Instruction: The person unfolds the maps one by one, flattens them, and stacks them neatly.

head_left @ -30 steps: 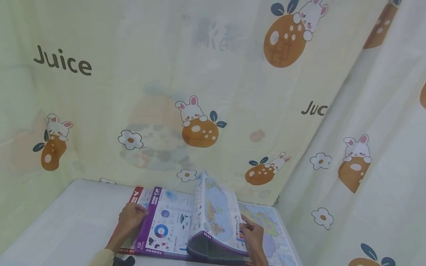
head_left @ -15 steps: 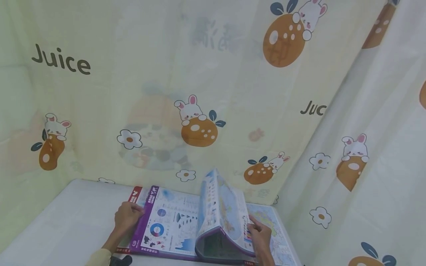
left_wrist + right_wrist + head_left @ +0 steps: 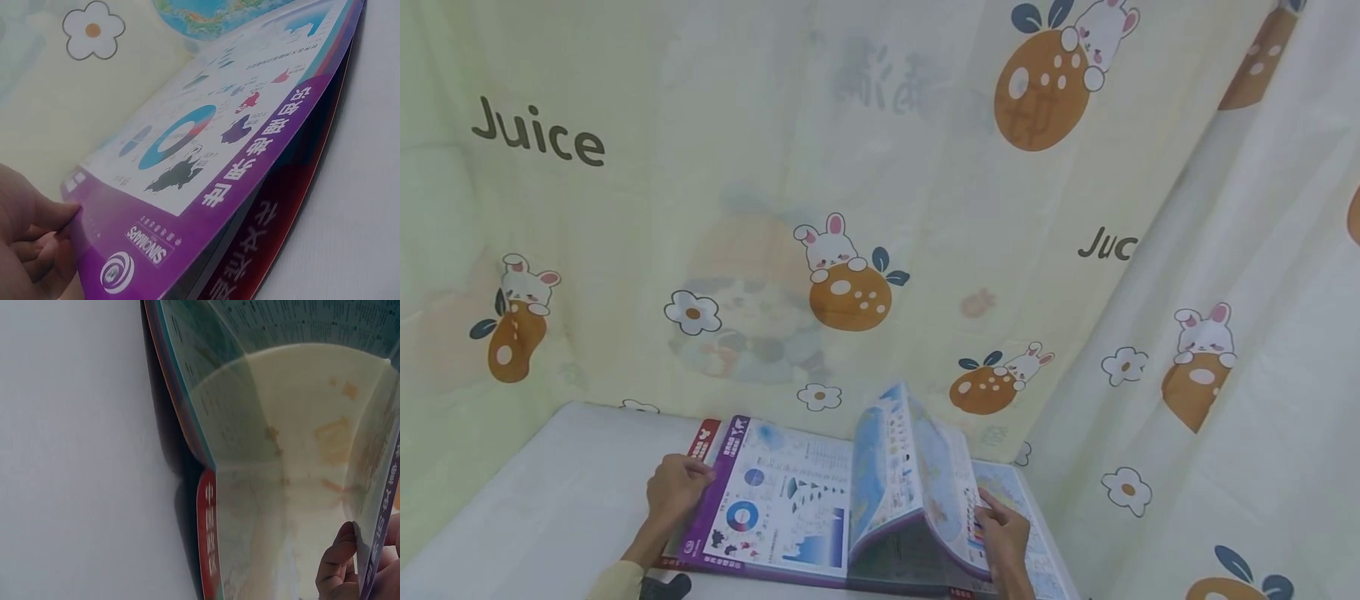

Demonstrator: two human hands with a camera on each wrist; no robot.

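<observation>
A glossy purple-bordered folding map (image 3: 778, 525), with charts and small map drawings, lies partly opened on the table. Its right part bends up into a tent-like ridge (image 3: 913, 450). My left hand (image 3: 676, 492) pinches the left purple edge; the left wrist view shows thumb and fingers (image 3: 37, 250) at that corner. At the right, my right hand (image 3: 1007, 533) pinches the edge of the raised panel, also seen in the right wrist view, with fingers (image 3: 337, 559) at the sheet's edge. A red-bordered map (image 3: 706, 437) lies underneath, mostly covered.
The white table (image 3: 572, 483) extends to the left of the maps. A patterned curtain (image 3: 760, 167) hangs behind the table, with another fold of it on the right (image 3: 1262, 333). A dark object (image 3: 666, 586) sits at the left wrist.
Both hands have moved apart, left hand leftward and right hand rightward. The purple map has spread wider, its ridge has shifted right, and more of the left panels shows.
</observation>
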